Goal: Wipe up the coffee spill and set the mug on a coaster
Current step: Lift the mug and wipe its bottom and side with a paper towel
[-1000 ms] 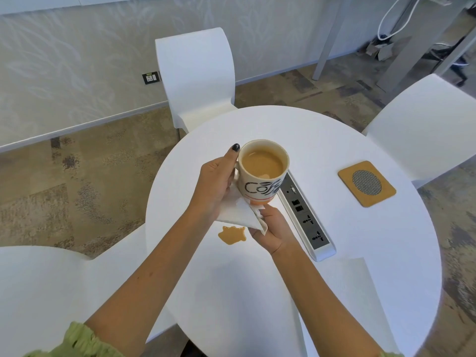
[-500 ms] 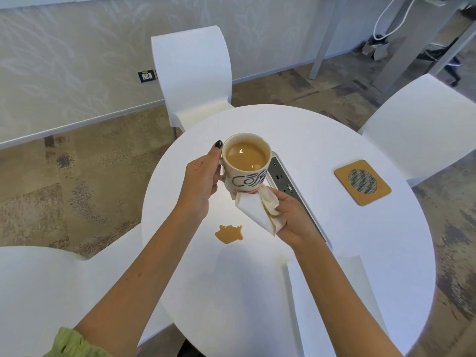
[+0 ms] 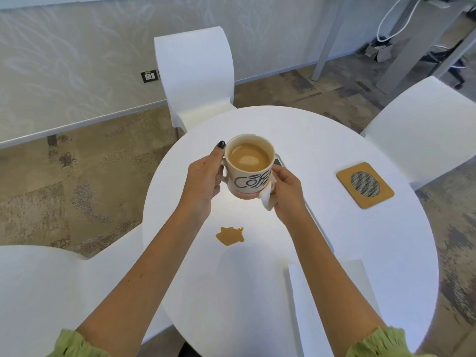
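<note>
1. Head view: left hand (image 3: 203, 181) grips the mug (image 3: 249, 167) at its handle side and holds it raised above the round table (image 3: 334, 248); mug nearly full of milky coffee.
2. Right hand (image 3: 284, 194) closed around a crumpled napkin (image 3: 266, 200), pressed to the mug's lower right side.
3. Coffee spill (image 3: 230, 235) sits on the table below the hands, apart from both, unwiped.
4. Coaster (image 3: 365, 185) lies well to the right, empty; another napkin (image 3: 322, 305) lies flat near the table's front edge.
5. Step, by my read: wiping the mug's outside. Spill and coaster steps not yet done.
6. Next likely calls for keeping the mug level, it's full, then bringing the napkin down onto the spill.
</note>
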`<state>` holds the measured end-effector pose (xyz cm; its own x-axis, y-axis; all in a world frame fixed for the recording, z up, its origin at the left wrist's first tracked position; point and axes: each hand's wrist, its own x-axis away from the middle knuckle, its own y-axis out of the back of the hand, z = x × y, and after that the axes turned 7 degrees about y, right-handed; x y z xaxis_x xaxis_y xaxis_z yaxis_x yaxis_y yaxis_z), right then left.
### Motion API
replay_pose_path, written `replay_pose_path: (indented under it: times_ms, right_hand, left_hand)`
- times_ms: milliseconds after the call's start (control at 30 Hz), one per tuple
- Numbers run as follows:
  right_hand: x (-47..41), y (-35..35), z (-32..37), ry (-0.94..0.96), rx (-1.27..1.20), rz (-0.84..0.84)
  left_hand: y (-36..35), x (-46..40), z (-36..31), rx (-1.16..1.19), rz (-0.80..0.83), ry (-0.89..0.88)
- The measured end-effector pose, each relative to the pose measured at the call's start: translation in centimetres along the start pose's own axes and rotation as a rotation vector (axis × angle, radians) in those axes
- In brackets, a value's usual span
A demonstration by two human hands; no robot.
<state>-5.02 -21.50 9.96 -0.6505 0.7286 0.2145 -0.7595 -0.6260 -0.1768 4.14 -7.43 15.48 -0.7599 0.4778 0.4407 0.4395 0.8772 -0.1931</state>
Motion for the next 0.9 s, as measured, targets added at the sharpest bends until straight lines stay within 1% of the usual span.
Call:
replay_pose_path:
  times_ms: [133, 233, 300, 367, 433, 500, 700, 900]
  right_hand:
    - [0.2, -1.0, -0.6, -0.073, -0.191, 0.046]
    - [0.1, -1.6, -1.5, -0.140, -0.340, 0.143]
    - [0.1, -1.4, -1.9, -0.206, -0.435, 0.127]
    - [0.5, -0.9, -2.1, -0.246, -0.636, 0.158]
    - [1.3, -0.7, -1.7, -0.233, -0.775, 0.205]
    - [1.7, -0.4, -1.6, -0.218, -0.782, 0.231]
    - [2.3, 0.4, -2.7, -0.145, -0.598, 0.174]
    - [2.0, 0.2, -2.8, -0.167, -0.610, 0.129]
  left_hand:
    - [-0.2, -0.1, -0.2, 0.027, 0.001, -0.009]
    - [-0.3, -0.4, -0.3, 0.042, -0.020, -0.006]
    - [-0.5, -0.4, -0.5, 0.044, -0.033, -0.007]
    - [-0.5, -0.4, -0.7, 0.035, -0.044, -0.014]
    - [-0.4, -0.5, -0.8, 0.013, -0.048, -0.022]
    - [-0.3, -0.7, -0.9, 0.000, -0.049, -0.027]
    - [-0.4, -0.8, -0.9, 0.005, -0.034, -0.014]
    - [-0.5, -0.8, -0.7, -0.030, 0.005, -0.034]
